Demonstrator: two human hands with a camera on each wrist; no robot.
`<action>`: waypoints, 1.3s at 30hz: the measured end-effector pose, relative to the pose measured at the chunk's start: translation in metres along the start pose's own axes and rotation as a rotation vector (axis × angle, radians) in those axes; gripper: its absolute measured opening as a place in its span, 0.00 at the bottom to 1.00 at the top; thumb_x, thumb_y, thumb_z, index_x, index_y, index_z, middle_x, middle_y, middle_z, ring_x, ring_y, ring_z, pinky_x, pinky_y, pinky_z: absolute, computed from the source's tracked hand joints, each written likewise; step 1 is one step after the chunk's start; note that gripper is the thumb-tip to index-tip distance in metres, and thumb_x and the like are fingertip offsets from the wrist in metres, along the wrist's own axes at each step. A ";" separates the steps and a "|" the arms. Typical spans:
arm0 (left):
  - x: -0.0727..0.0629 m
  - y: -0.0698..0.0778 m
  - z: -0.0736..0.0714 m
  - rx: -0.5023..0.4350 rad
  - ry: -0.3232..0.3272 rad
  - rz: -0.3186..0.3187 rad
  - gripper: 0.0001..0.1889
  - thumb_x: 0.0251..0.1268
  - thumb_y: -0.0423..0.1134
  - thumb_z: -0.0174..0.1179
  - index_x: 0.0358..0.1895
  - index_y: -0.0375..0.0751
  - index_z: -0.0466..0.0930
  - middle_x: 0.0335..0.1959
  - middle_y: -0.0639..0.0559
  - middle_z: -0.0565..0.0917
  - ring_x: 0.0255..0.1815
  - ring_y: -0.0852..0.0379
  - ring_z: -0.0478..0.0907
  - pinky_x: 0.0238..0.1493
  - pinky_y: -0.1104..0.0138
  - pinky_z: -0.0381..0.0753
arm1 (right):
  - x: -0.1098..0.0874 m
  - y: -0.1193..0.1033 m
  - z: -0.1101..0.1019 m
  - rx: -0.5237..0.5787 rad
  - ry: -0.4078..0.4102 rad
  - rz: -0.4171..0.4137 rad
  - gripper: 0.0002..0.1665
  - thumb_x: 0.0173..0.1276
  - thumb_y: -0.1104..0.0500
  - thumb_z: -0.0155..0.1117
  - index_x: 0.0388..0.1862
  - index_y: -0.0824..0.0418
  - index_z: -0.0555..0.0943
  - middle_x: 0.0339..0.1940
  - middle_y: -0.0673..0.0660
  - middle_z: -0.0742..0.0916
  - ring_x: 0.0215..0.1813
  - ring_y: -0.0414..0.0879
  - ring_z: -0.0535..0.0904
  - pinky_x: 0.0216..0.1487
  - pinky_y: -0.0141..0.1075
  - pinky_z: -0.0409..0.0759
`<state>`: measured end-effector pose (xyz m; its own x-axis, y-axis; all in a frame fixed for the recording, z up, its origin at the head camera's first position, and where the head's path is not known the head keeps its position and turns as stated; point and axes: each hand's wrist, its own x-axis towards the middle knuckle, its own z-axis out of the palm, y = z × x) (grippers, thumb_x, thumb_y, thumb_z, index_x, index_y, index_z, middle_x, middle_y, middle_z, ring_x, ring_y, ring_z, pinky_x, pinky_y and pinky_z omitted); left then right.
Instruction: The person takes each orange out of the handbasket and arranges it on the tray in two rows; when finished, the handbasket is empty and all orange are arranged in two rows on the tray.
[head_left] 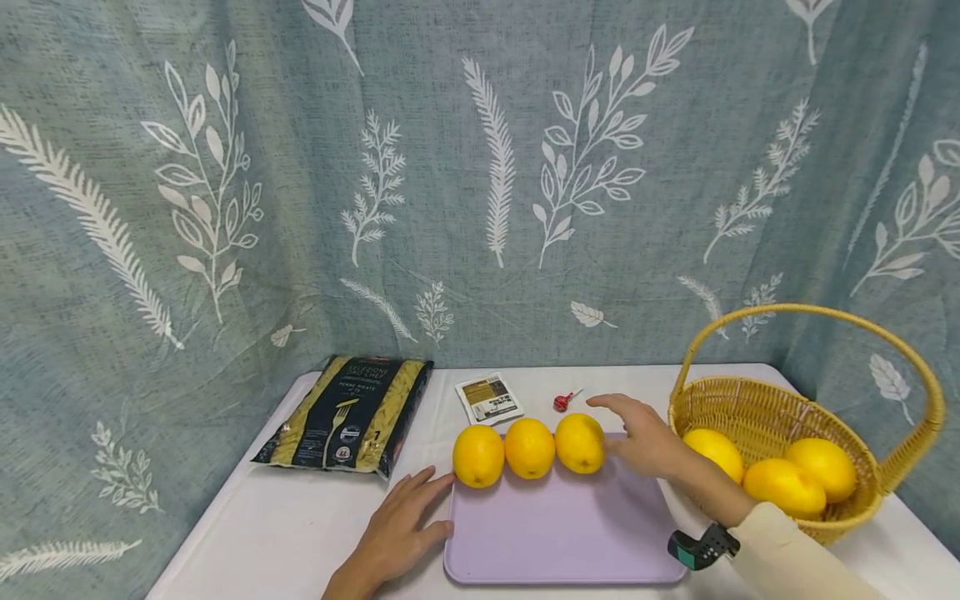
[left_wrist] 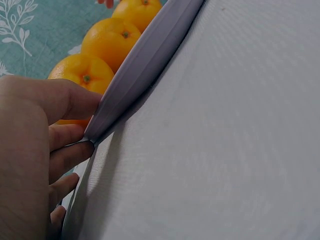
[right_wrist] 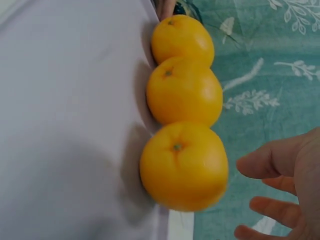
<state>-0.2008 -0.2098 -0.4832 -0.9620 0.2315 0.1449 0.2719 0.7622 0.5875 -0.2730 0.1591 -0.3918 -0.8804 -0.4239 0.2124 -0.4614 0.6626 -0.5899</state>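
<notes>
Three oranges stand in a row along the far edge of a lilac tray (head_left: 562, 537): a left one (head_left: 478, 457), a middle one (head_left: 529, 448) and a right one (head_left: 580, 443). At the tray's left side my left hand (head_left: 401, 529) rests with fingers spread, its fingertips right at the rim. The left wrist view has the thumb (left_wrist: 75, 100) by the rim, near the closest orange (left_wrist: 82, 75). My right hand (head_left: 647, 437) is just right of the right orange, fingers loosely extended and holding nothing. A gap separates its thumb (right_wrist: 265, 159) from that orange (right_wrist: 185, 167) in the right wrist view.
A wicker basket (head_left: 750, 392) with a tall handle and three more oranges stands on the right. Behind the tray lie a small sachet (head_left: 489, 398) and a red lollipop (head_left: 562, 402). A pasta bag (head_left: 345, 417) lies at the left. A patterned curtain (head_left: 465, 167) hangs behind.
</notes>
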 end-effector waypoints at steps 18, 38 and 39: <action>0.001 0.000 0.000 0.006 0.000 -0.001 0.31 0.61 0.44 0.61 0.70 0.47 0.75 0.72 0.45 0.73 0.77 0.40 0.62 0.81 0.43 0.51 | -0.016 0.001 -0.034 0.140 0.004 0.070 0.32 0.64 0.70 0.59 0.69 0.65 0.74 0.70 0.68 0.76 0.72 0.72 0.66 0.64 0.62 0.78; 0.001 0.000 0.001 0.005 0.001 -0.003 0.31 0.60 0.44 0.61 0.70 0.47 0.75 0.73 0.45 0.73 0.78 0.40 0.61 0.81 0.43 0.51 | -0.038 0.023 -0.068 -0.002 0.052 0.056 0.25 0.67 0.70 0.60 0.64 0.68 0.77 0.65 0.70 0.79 0.67 0.70 0.72 0.61 0.64 0.79; 0.001 0.000 0.001 0.006 0.000 -0.005 0.31 0.60 0.45 0.61 0.70 0.47 0.75 0.73 0.45 0.73 0.78 0.40 0.61 0.81 0.43 0.51 | -0.039 0.024 -0.069 -0.002 0.052 0.054 0.26 0.67 0.70 0.60 0.64 0.68 0.77 0.64 0.70 0.80 0.67 0.70 0.73 0.61 0.63 0.79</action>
<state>-0.2018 -0.2084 -0.4836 -0.9633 0.2276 0.1425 0.2674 0.7666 0.5837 -0.2570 0.2345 -0.3602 -0.9086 -0.3549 0.2201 -0.4130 0.6851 -0.6001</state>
